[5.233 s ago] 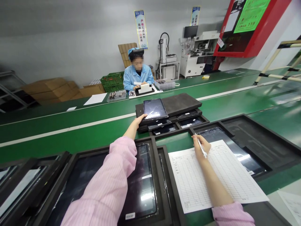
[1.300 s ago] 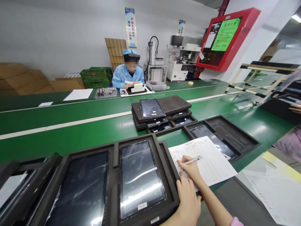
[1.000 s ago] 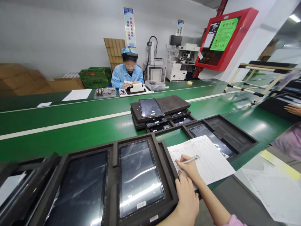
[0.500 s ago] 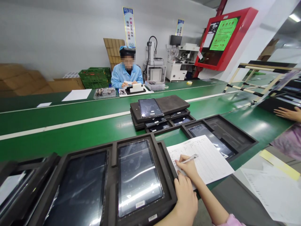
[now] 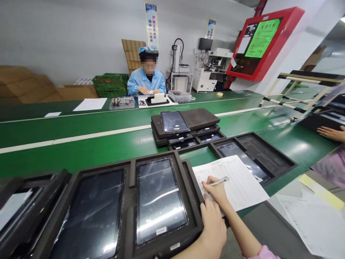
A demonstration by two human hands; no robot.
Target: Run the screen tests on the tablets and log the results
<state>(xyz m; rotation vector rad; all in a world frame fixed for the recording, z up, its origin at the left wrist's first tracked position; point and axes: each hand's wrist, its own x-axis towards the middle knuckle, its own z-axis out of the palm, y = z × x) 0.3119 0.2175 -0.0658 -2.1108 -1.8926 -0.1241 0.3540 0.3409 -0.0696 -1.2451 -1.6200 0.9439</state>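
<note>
My right hand [image 5: 215, 190] is closed round a clear pen [image 5: 223, 180], over a printed form [image 5: 242, 185] with a grid of lines. The form lies partly over a foam tray and the bench edge. My left hand [image 5: 212, 223] rests at the form's left edge, against the side of a black foam tray [image 5: 130, 216]; its fingers lie together, and their tips are partly hidden behind my right hand. In that tray lie two dark tablets, one on the left [image 5: 93, 212] and one nearer my hands [image 5: 160, 198], each in its own recess.
Stacked trays with tablets [image 5: 199, 118] stand mid-bench, beside a half-filled tray [image 5: 265, 149]. More trays [image 5: 45, 212] lean at the left. A person in blue [image 5: 148, 81] sits opposite. At the right are another person's hand [image 5: 331, 133], a pipe rack [image 5: 288, 91] and papers [image 5: 312, 219].
The view has shifted slightly. The seated person's hands have moved a little. My two hands look nearly the same, with the pen still on the form.
</note>
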